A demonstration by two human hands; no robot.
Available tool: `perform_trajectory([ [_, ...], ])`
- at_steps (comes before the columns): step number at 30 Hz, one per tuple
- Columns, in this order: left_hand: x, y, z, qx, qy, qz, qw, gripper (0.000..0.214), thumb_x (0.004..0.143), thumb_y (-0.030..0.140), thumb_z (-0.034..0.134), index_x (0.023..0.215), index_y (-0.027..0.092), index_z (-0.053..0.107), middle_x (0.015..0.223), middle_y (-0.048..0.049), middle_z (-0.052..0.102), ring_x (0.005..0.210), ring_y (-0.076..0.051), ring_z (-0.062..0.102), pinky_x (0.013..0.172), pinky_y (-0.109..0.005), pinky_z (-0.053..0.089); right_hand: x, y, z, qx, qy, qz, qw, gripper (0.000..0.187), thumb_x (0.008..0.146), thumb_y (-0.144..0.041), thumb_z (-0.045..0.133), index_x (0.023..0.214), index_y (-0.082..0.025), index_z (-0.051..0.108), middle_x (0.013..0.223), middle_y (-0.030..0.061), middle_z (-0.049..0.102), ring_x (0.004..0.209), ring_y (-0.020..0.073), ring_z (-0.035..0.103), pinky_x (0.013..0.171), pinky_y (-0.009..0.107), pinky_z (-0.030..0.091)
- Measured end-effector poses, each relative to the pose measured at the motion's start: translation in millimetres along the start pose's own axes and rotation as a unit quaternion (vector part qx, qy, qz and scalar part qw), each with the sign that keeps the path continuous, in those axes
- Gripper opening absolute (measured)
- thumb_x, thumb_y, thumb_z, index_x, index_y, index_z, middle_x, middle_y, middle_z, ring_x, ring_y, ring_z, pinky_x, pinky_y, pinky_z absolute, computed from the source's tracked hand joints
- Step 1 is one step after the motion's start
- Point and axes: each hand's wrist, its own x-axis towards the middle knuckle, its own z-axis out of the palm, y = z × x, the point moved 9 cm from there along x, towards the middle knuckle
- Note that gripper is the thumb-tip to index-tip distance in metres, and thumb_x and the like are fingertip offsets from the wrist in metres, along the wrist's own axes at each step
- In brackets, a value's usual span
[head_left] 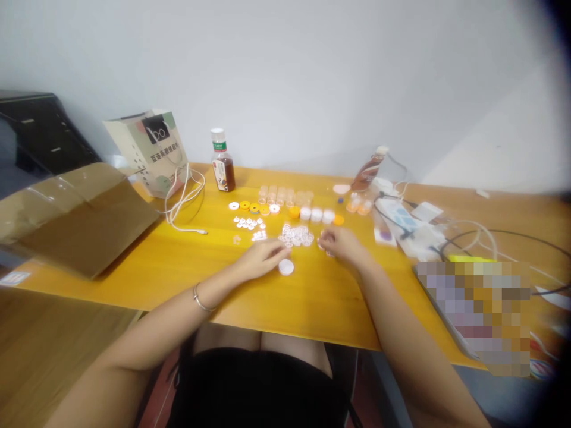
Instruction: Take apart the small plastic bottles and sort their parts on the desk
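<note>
My left hand point(263, 257) rests on the yellow table point(178, 261), fingers curled loosely beside a white round cap point(286, 267); it grips nothing I can make out. My right hand point(341, 242) lies a little further right, fingertips pinched on a small clear piece at the edge of a heap of small clear parts point(297, 235). Behind the heap stands a row of white and orange caps point(312, 213), with clear little jars point(281, 194) further back. Small white pieces point(248, 223) lie to the left.
A dark drink bottle point(222, 161) and a paper bag point(151, 151) stand at the back left, with a white cable point(185, 202) beside them. A cardboard box point(75, 214) fills the left. At the right are a tilted bottle point(368, 172), cables and a blurred-out object point(475, 312).
</note>
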Motion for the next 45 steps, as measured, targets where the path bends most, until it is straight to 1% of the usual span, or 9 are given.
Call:
perform_trajectory([
  [12,-1,3,2.9,0.058,-0.048,0.041,0.996,0.038,0.093,0.034,0.024,0.086,0.016,0.057,0.085,-0.0053,0.059,0.081,-0.016,0.053,0.076,-0.029,0.040,2,26,-9,-0.059,0.010,0.109,0.992,0.010,0.069,-0.024,0.057,0.066,-0.018,0.050,0.062,0.0030,0.057,0.059,0.0149,0.051,0.051,0.023,0.030],
  [17,-5,10,3.0,0.082,-0.090,0.081,0.989,0.034,0.080,0.049,0.050,0.095,0.019,0.056,0.091,-0.0053,0.057,0.085,-0.018,0.052,0.077,-0.030,0.041,1,25,-16,-0.039,0.051,0.102,0.993,0.012,0.067,-0.023,0.057,0.065,-0.019,0.046,0.060,0.0014,0.053,0.056,0.0143,0.048,0.051,0.023,0.029],
  [20,-7,9,5.8,0.095,-0.098,0.088,0.987,0.043,0.069,0.050,0.062,0.097,0.019,0.055,0.093,-0.0056,0.056,0.087,-0.020,0.052,0.078,-0.032,0.041,-1,11,-24,0.014,0.091,0.056,0.994,0.016,0.071,-0.029,0.056,0.064,-0.019,0.046,0.057,-0.0003,0.050,0.054,0.0129,0.045,0.051,0.023,0.030],
  [22,-7,7,9.9,0.100,-0.103,0.091,0.985,0.038,0.068,0.044,0.063,0.096,0.019,0.056,0.092,-0.0051,0.056,0.086,-0.020,0.052,0.078,-0.032,0.041,-4,-10,-21,0.068,0.075,-0.014,0.995,0.020,0.075,-0.035,0.054,0.066,-0.019,0.047,0.058,-0.0011,0.048,0.054,0.0119,0.043,0.051,0.023,0.030],
  [28,-7,2,17.2,0.119,-0.104,0.087,0.983,0.026,0.070,0.032,0.059,0.091,0.018,0.055,0.087,-0.0042,0.056,0.081,-0.018,0.052,0.074,-0.030,0.041,-35,-87,24,0.138,-0.147,-0.227,0.953,0.033,0.068,-0.046,0.065,0.083,-0.019,0.054,0.075,0.0005,0.055,0.066,0.0133,0.048,0.059,0.024,0.037],
  [36,-5,1,18.0,0.136,-0.103,0.080,0.982,0.024,0.068,0.034,0.059,0.084,0.017,0.053,0.081,-0.0036,0.052,0.076,-0.018,0.050,0.069,-0.029,0.041,-43,-103,37,0.135,-0.151,-0.252,0.946,0.023,0.068,-0.035,0.065,0.080,-0.018,0.055,0.076,0.0009,0.058,0.067,0.0133,0.050,0.061,0.024,0.038],
  [40,-6,-2,19.5,0.139,-0.104,0.074,0.982,0.024,0.068,0.034,0.059,0.084,0.016,0.054,0.079,-0.0034,0.052,0.074,-0.017,0.050,0.067,-0.028,0.041,-36,-95,17,0.176,-0.094,-0.231,0.952,0.017,0.067,-0.029,0.063,0.078,-0.018,0.055,0.072,0.0000,0.059,0.065,0.0131,0.052,0.059,0.024,0.040],
  [42,-6,-3,20.1,0.130,-0.106,0.071,0.983,0.025,0.068,0.033,0.059,0.086,0.016,0.054,0.082,-0.0035,0.053,0.075,-0.017,0.050,0.068,-0.028,0.041,-24,-74,-8,0.189,0.007,-0.188,0.964,0.018,0.067,-0.030,0.062,0.079,-0.018,0.056,0.073,0.0008,0.060,0.065,0.0138,0.053,0.060,0.025,0.042],
  [45,-7,-3,20.2,0.114,-0.105,0.075,0.985,0.024,0.069,0.031,0.058,0.088,0.018,0.054,0.087,-0.0034,0.055,0.080,-0.017,0.051,0.072,-0.028,0.041,-8,-14,-50,0.189,0.206,-0.056,0.959,0.024,0.066,-0.034,0.061,0.082,-0.017,0.056,0.074,0.0039,0.061,0.066,0.0160,0.055,0.061,0.028,0.044],
])
